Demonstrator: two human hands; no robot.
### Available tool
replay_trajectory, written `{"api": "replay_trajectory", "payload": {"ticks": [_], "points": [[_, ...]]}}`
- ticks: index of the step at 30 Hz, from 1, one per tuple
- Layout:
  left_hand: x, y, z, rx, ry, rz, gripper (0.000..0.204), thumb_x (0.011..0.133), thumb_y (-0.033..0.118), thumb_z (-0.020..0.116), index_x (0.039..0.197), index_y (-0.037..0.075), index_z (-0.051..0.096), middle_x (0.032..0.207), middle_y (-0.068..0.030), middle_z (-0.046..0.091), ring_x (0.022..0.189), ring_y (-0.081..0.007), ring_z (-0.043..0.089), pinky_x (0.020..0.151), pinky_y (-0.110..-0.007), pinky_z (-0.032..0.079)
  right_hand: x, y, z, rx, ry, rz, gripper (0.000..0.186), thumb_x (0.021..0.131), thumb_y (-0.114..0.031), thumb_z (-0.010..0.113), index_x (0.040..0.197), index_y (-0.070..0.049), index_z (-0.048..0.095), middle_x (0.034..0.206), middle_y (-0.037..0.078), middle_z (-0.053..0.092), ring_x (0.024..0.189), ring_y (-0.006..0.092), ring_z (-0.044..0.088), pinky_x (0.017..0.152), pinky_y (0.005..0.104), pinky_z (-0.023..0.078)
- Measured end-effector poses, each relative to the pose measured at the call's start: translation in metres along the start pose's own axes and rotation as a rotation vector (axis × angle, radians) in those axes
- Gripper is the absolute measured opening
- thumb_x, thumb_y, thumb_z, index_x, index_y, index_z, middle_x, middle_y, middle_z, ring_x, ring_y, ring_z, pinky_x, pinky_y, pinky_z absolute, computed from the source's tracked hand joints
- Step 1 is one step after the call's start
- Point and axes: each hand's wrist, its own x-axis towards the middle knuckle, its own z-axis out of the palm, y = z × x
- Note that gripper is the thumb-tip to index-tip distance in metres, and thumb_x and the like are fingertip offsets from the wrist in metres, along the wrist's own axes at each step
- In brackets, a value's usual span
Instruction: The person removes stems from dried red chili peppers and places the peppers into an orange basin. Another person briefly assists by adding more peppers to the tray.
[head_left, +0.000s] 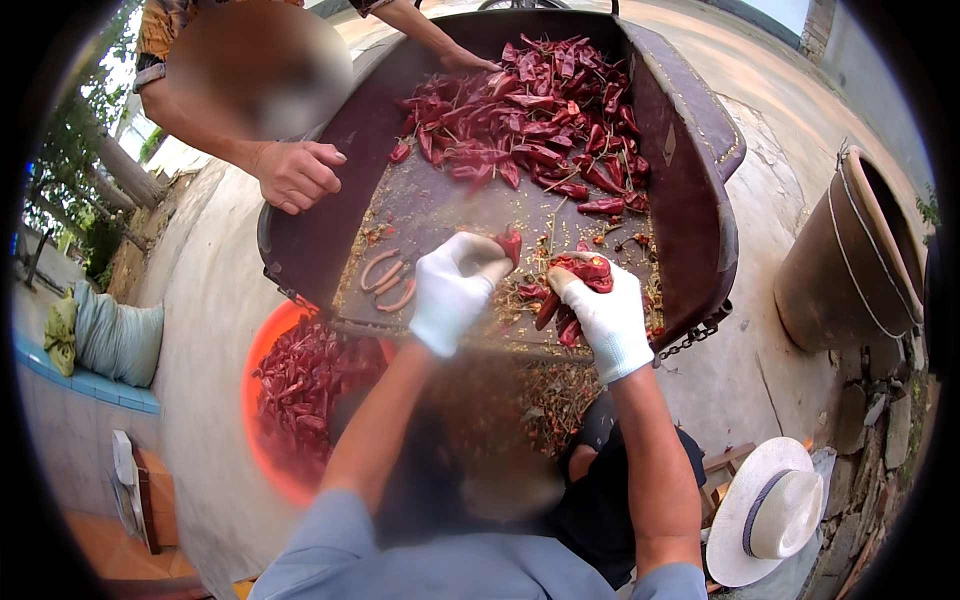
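My left hand (455,290), in a white glove, pinches a dried red chili pepper (511,246) between thumb and fingers. My right hand (606,318), gloved the same way, is closed round several dried red chilies (590,271), and more red pods show beneath it. Both hands are over the near end of a dark maroon cart bed (440,205) strewn with yellow seeds. Beside my left hand lies a pair of scissors (388,281) with pinkish-orange handles, its blades hard to make out. A large heap of red chilies (545,120) fills the cart's far part.
Below the cart's left corner stands an orange basin (262,430) of red chilies. Stems and scraps (560,400) lie under the near edge. A co-worker's hands (298,176) are at the cart's left side. A brown bucket (850,260) and pale hat (765,510) are at right.
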Motion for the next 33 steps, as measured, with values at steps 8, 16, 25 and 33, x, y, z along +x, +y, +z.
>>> {"api": "replay_trajectory", "payload": {"ticks": [8,16,25,33], "points": [[-0.019,0.013,-0.009,-0.047,-0.038,0.025,0.025,0.079,-0.001,0.076,0.102,0.002,0.066,0.09,-0.004,0.071,0.076,-0.007,0.062,0.065,-0.023,0.049,0.005,0.019,0.028,-0.039,-0.105,0.009,0.048,0.087,-0.018,0.078,0.127,0.002,0.062,0.093,0.008,0.073,0.064,0.0105,0.067,0.052,0.0249,0.052],[-0.015,0.008,-0.024,-0.087,-0.169,-0.048,0.022,0.084,-0.002,0.074,0.103,0.0,0.064,0.095,-0.0081,0.072,0.089,-0.0141,0.068,0.084,-0.028,0.054,0.009,0.023,0.041,-0.24,-0.015,-0.082,0.039,0.083,-0.022,0.082,0.116,-0.004,0.071,0.099,0.01,0.076,0.082,0.0132,0.072,0.073,0.0285,0.056],[-0.016,0.011,-0.035,-0.044,-0.139,0.09,0.023,0.088,0.009,0.073,0.11,0.001,0.071,0.1,-0.0053,0.069,0.083,-0.0108,0.064,0.072,-0.025,0.051,0.011,0.031,0.04,-0.744,0.189,-0.702,0.029,0.074,-0.014,0.079,0.102,-0.013,0.072,0.088,0.011,0.07,0.077,0.0306,0.07,0.069,0.0361,0.056],[-0.017,0.014,-0.032,0.102,-0.09,0.324,0.015,0.088,0.006,0.073,0.102,0.0,0.074,0.089,-0.0057,0.069,0.076,-0.0133,0.064,0.066,-0.027,0.051,0.005,0.026,0.039,-0.71,0.087,-0.633,0.031,0.073,-0.012,0.078,0.104,-0.012,0.072,0.087,0.011,0.069,0.077,0.0294,0.07,0.069,0.0346,0.055]]}}
